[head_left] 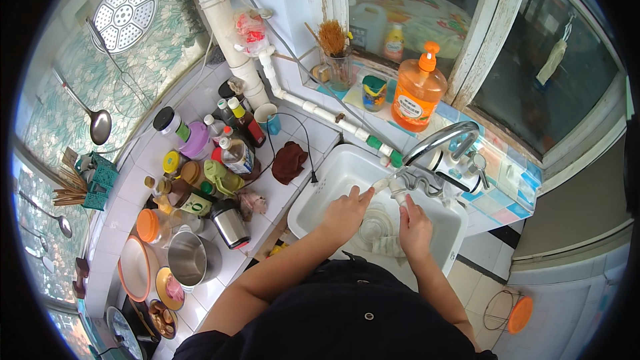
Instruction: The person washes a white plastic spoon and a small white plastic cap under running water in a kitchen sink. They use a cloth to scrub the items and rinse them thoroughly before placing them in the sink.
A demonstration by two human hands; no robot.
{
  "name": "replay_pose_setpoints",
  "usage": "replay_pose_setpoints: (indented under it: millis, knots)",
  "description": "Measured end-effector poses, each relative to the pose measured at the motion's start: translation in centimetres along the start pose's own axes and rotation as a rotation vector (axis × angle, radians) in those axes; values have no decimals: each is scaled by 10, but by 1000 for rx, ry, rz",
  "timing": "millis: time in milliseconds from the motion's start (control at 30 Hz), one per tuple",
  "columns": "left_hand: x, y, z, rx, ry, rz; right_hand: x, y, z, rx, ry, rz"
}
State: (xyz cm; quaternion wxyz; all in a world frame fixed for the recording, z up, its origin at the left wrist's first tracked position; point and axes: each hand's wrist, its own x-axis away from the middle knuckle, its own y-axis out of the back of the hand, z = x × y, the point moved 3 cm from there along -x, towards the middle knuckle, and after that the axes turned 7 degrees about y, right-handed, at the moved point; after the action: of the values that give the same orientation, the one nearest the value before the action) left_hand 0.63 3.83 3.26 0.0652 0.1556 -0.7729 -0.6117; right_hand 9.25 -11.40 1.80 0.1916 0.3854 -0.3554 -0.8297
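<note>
Both hands are over the white sink (353,153), beneath the curved chrome faucet (443,135). My left hand (345,213) is closed around a pale, elongated piece (380,185) that sticks out beyond the fingertips. Beside it, my right hand (417,225) grips a short white cylindrical piece (399,195). The ends of the two pieces come close together; I cannot tell whether they touch, nor what kind they are. Lower in the basin sits a clear round dish (375,228), and a pale ribbed item (388,247) lies next to it, partly hidden by my right hand.
On the sill stands an orange pump bottle (419,93) near a cup (374,92). Left of the sink, the tiled counter holds a brown cloth (289,163), a steel thermos (230,223), a steel pot (193,258) and several bottles. White pipe (310,107) runs along the wall.
</note>
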Motion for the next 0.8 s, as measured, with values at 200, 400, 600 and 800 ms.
replay_pose_setpoints:
  millis: [200,400,600,800]
  knots:
    - [-5,7,0,-65,-95,-71,-4,7,1,10,-16,8]
    - [0,-8,6,-110,-101,-38,0,-1,-10,-55,-68,5]
    - [1,-16,18,-20,-92,-8,-3,7,-4,110,45,61]
    - [1,8,33,171,3,-123,-5,11,-10,311,127,65]
